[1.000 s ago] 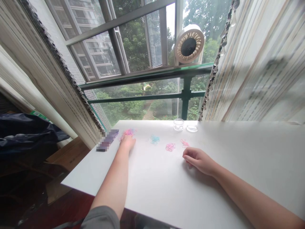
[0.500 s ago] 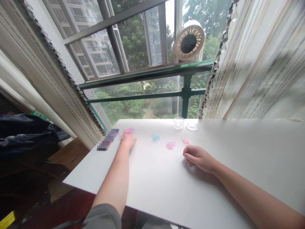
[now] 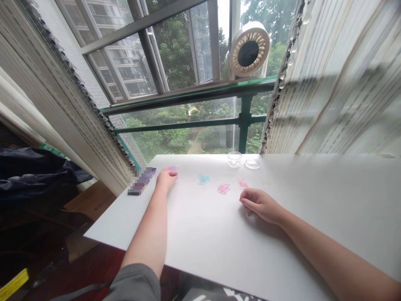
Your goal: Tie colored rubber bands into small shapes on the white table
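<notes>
My left hand [image 3: 166, 180] is closed in a pinch just in front of a mixed pink and purple pile of what look like small rubber bands [image 3: 172, 168]. Anything between its fingertips is too small to make out. My right hand [image 3: 259, 204] rests curled on the white table, thumb against the fingers, and its inside is hidden. Just beyond it lies a small coral-pink bunch of bands [image 3: 242, 183]. Between my hands are a light pink bunch [image 3: 223, 189] and a blue bunch [image 3: 204, 179].
A clear round container [image 3: 234, 160] and a clear round lid [image 3: 252, 164] stand at the far edge of the white table [image 3: 200, 234]. A dark, blurred-out flat object [image 3: 143, 180] lies at the left. Beyond are a green railing [image 3: 188, 125] and a round fan [image 3: 249, 51].
My left hand was reaching into the mixed pile with fingers down; now it has lifted and drawn back slightly, fingers pinched and turned right. My right hand stays in place.
</notes>
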Demonstrator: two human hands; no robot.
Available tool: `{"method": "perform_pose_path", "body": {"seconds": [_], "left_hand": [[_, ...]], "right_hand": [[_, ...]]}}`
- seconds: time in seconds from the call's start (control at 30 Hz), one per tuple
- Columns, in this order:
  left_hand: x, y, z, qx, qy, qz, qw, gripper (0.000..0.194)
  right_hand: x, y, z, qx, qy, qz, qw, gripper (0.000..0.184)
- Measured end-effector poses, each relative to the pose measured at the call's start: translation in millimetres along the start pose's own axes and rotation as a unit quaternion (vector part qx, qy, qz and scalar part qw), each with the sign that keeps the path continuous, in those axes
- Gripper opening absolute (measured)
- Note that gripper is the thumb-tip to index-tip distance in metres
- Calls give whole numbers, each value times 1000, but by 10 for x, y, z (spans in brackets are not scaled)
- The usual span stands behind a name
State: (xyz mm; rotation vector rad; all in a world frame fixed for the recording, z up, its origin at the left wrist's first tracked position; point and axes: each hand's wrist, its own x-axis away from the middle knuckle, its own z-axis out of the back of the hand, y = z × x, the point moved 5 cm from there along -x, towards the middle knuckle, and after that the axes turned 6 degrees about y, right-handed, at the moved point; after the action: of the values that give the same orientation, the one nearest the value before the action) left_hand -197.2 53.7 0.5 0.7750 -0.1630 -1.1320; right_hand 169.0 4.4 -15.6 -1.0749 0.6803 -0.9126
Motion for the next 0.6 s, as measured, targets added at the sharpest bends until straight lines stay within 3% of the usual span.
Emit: {"method": "perform_pose_path", "body": {"seconds": [0.13, 0.3, 0.37, 0.47, 0.6], "left_hand": [[54, 108, -56, 157, 13, 34, 987, 22], [285, 493, -262, 331, -39, 21, 943, 37], [432, 676, -377, 389, -72, 21, 918, 39], [699, 943, -583, 489, -155, 43, 857, 36], [1041, 1250, -768, 497, -253, 25, 829, 31]], "right_hand": [[-7, 15, -2, 0, -2, 5, 1000, 17], [-13, 20, 3, -12, 3, 8, 1000, 17], [-18, 24, 5, -21, 4, 10, 1000, 16], [-33, 29, -4, -39, 4, 9, 999, 15], [-53, -3, -29, -69, 42, 25, 996, 19]]}}
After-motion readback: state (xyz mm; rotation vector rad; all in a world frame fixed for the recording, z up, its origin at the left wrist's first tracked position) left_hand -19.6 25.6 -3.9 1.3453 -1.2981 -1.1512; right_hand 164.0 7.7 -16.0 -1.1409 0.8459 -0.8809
